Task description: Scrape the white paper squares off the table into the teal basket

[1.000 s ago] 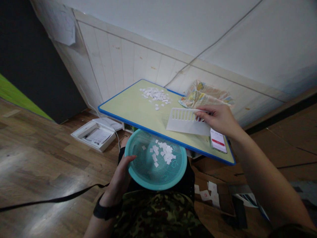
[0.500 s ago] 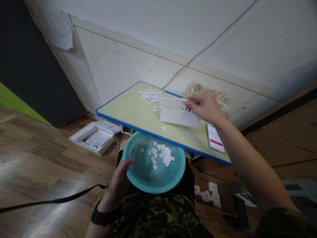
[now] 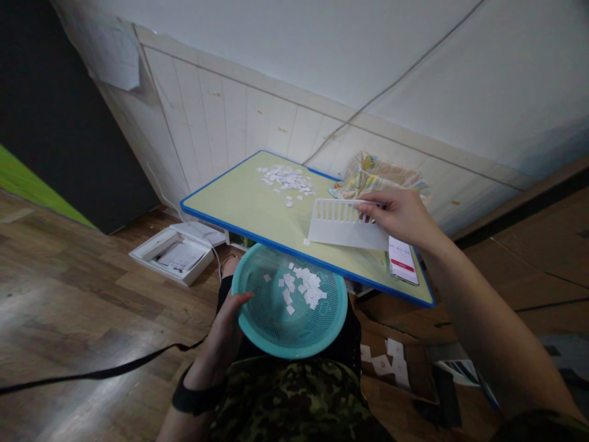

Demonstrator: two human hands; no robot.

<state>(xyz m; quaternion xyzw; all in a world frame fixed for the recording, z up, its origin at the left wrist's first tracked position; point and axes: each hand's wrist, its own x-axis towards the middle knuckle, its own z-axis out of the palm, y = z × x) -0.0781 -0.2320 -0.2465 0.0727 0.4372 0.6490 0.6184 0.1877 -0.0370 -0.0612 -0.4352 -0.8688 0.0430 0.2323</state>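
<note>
Paper squares [image 3: 309, 286], white and small, lie clustered toward the right inside a turquoise basket [image 3: 271, 331], with a few spread toward its left. I have the left hand [image 3: 229, 316] closed on the basket's left rim, thumb over the edge; its other fingers are mostly hidden from me. The basket sits above the lap, its far rim tucked under the near edge of the table [image 3: 225, 193]. Over the table, I have the right hand [image 3: 396, 212] pinched shut on the slotted top edge of a white card [image 3: 347, 233], which leans at a tilt; one loose square is just beside its lower left corner. More squares form a pile [image 3: 286, 178] near the table's far side. A phone [image 3: 404, 263] lies at the right end, partly behind the card and wrist, and a patterned cloth [image 3: 368, 172] is beyond the right hand.
</note>
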